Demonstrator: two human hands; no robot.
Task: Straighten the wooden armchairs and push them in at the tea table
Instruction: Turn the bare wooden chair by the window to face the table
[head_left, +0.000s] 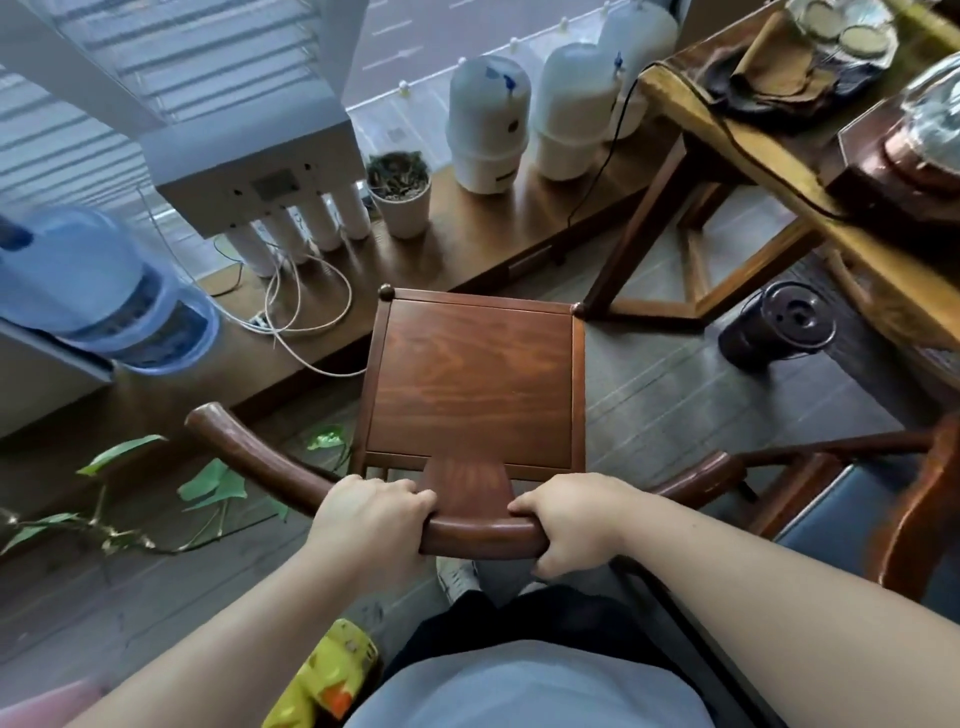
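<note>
A reddish-brown wooden armchair (470, 384) with a square grained seat and a curved top rail is standing on the grey floor (675, 395), its front edge pointing toward the window ledge (467, 228) and its right front corner sitting just beside a leg of the worktop (753, 150). Both hands are gripping the rail from behind: the left hand (371, 512) is clenching it left of the centre splat, the right hand (569, 514) is clenching it on the right. A second chair (883, 509) is showing at the right edge.
</note>
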